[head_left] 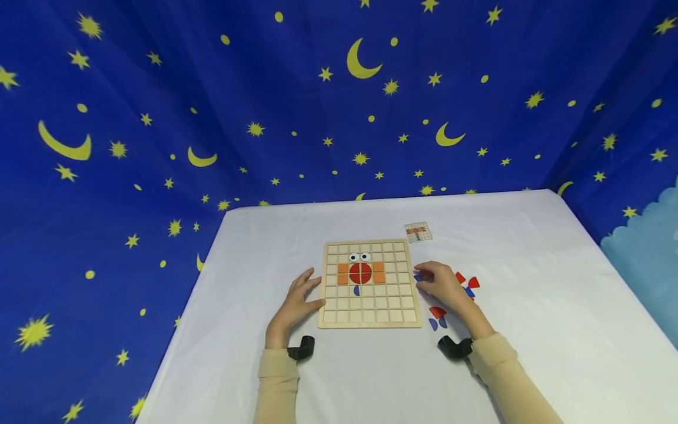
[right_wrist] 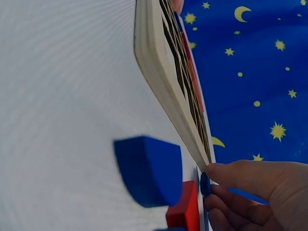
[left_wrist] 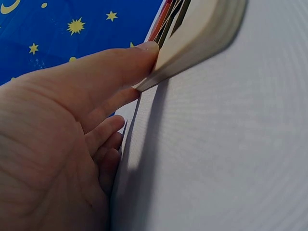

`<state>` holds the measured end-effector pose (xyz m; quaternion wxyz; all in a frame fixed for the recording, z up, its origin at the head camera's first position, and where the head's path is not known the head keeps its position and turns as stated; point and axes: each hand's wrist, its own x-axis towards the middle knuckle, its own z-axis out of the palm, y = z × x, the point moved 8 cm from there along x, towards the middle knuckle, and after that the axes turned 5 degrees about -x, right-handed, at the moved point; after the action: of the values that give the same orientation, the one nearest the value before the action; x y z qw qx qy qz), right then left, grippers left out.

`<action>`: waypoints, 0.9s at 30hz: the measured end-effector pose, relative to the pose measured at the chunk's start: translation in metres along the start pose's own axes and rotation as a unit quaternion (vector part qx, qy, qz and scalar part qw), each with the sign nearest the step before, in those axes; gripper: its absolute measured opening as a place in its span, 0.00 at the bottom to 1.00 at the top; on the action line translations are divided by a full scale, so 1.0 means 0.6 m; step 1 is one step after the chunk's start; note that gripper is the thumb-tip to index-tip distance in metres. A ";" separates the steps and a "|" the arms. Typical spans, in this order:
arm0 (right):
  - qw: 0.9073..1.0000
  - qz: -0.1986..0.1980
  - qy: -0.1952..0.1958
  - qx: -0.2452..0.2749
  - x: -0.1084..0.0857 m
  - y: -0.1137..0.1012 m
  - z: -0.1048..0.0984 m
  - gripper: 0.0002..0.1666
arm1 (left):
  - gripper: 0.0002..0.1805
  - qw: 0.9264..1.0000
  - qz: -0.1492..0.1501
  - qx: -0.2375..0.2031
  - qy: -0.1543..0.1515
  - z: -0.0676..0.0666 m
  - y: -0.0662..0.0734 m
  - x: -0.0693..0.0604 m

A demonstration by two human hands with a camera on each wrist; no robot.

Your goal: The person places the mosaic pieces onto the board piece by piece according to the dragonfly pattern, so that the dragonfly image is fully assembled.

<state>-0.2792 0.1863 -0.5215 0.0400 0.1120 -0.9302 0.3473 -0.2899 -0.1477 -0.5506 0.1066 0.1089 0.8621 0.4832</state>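
A square wooden grid board (head_left: 369, 324) lies on the table. My left hand (head_left: 296, 303) is at its left side, fingers spread, with the thumb (left_wrist: 139, 57) touching the edge. By the right edge my right hand (head_left: 444, 287) pinches a small blue piece (right_wrist: 205, 184) between thumb and fingers; its full shape is hidden. On the board, two googly-eye pieces (head_left: 359, 257) sit above a red circle (head_left: 361, 273) made of quarter pieces. Orange squares (head_left: 378, 272) flank the circle, and a blue half-round piece (head_left: 356, 290) lies below it.
A small pattern card (head_left: 418, 232) lies beyond the board's upper right corner. Loose red pieces (head_left: 437, 312) and blue pieces (head_left: 433, 324) lie near my right wrist, with several more past that hand. A white cloth (head_left: 371, 377) covers the table; a starry blue curtain (head_left: 318, 106) stands behind.
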 end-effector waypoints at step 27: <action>0.997 -0.036 -0.058 0.024 -0.001 -0.009 0.010 0.23 | 0.34 1.000 0.003 -0.003 0.001 -0.001 0.005 -0.001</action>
<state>-0.2771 0.1785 -0.5223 -0.0045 0.1665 -0.9176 0.3609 -0.2891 -0.1470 -0.5479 0.1047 0.1105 0.8606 0.4861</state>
